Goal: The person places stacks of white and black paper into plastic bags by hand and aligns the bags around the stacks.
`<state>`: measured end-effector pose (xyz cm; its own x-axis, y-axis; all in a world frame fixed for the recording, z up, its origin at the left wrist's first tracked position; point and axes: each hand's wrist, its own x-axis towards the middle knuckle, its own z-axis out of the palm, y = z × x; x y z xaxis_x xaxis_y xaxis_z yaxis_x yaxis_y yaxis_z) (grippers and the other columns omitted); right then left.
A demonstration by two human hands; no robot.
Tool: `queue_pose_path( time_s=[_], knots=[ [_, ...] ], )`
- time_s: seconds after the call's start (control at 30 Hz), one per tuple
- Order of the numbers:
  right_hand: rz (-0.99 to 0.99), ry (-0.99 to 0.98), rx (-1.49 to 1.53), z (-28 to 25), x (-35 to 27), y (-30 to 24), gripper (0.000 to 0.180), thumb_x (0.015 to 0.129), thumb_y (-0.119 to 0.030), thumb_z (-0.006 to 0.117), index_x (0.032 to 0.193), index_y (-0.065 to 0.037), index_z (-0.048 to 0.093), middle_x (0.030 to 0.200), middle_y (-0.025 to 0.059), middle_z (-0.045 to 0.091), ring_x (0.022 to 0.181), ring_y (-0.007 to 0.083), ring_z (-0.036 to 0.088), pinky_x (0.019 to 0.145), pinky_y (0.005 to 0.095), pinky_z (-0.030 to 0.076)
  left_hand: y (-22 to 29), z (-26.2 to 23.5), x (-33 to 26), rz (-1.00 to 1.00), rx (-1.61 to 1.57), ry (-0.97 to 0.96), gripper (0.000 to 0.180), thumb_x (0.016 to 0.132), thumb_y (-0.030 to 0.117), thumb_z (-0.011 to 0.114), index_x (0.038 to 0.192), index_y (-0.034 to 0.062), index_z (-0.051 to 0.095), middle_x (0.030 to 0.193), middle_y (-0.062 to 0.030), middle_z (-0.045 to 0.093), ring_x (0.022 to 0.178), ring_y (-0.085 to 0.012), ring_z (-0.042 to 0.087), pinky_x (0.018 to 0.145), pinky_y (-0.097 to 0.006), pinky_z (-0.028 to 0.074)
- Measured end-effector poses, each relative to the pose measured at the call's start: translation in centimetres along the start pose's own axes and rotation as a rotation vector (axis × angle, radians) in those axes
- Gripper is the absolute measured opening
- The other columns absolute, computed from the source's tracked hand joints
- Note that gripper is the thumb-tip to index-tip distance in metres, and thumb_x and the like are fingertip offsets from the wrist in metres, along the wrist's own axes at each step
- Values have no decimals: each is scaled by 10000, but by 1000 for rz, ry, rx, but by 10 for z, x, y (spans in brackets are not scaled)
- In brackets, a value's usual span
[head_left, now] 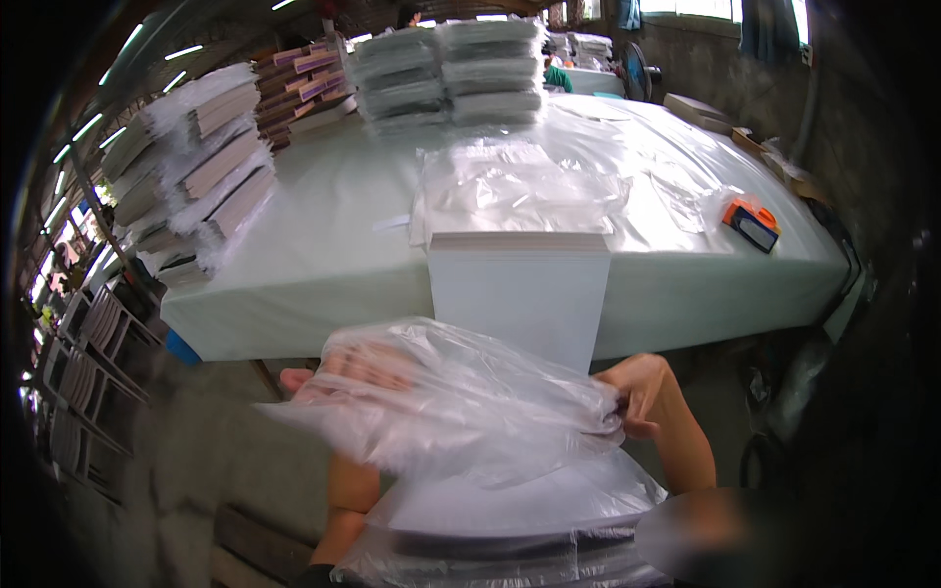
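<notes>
Open middle, crowded edges

The desk (pixel 314 255) is bare across its left-centre, between the wrapped stacks (pixel 196 167) at left and the loose bags (pixel 515 186); a white sheet pile (pixel 520 294) (upright, at the near edge) blocks the front, and an orange tool (pixel 752 223) lies far right

White table (pixel 323 265), concrete floor (pixel 196 461), window (pixel 686 8).

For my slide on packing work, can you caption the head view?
Both hands, left hand and right hand, hold a clear plastic bag before a white sheet stack at a covered table.
</notes>
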<state>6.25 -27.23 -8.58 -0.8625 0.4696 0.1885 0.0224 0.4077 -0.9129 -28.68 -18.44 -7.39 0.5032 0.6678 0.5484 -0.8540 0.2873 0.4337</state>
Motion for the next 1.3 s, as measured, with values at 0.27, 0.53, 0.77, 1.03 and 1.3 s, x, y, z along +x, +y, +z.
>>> queue_pose_path(
  time_s=[0.27, 0.53, 0.77, 1.03, 1.3],
  knots=[
    [-199, -44, -14, 13, 10, -24, 355, 582, -250, 824, 727, -12, 603, 710, 85, 609, 762, 186, 598, 667, 311, 479, -19, -5, 17, 26, 59, 34, 245, 774, 305, 644, 784, 75, 561, 712, -17, 516, 667, -116, 488, 580, -280, 461],
    [464, 1232, -546, -24, -26, -13, 611, 592, 104, 604, 1185, -13, 511, 875, 102, 602, 808, 179, 593, 664, 281, 474, -39, -67, 36, -223, 1289, 324, 282, 796, 138, 618, 589, -49, 575, 486, 65, 392, 479, -37, 327, 419, -264, 273],
    [690, 1374, -1266, -34, -4, 13, 698, 617, 145, 522, 1269, -94, 464, 898, 158, 503, 720, 322, 550, 651, 403, 456, -79, -46, 63, 321, 1855, 431, 292, 795, 148, 597, 1080, 99, 636, 695, -202, 618, 514, -55, 382, 496, -245, 386],
    [352, 1359, -567, 0, -13, -52, 256, 733, 63, 548, 981, 38, 606, 807, 42, 516, 657, 122, 469, 595, 233, 388, -21, -56, 89, 58, 1426, 279, 272, 833, 191, 572, 1076, 94, 647, 768, 26, 466, 556, -62, 474, 549, -229, 432],
    [291, 1085, 803, -14, -53, 34, 440, 775, -125, 611, 1185, -26, 484, 1120, 63, 568, 1005, 184, 548, 831, 354, 457, -37, -143, 34, -945, 675, -48, 773, 744, 559, 611, 1324, 104, 378, 1319, -86, 423, 1222, -275, 382, 986, -526, 314]
  ],
)
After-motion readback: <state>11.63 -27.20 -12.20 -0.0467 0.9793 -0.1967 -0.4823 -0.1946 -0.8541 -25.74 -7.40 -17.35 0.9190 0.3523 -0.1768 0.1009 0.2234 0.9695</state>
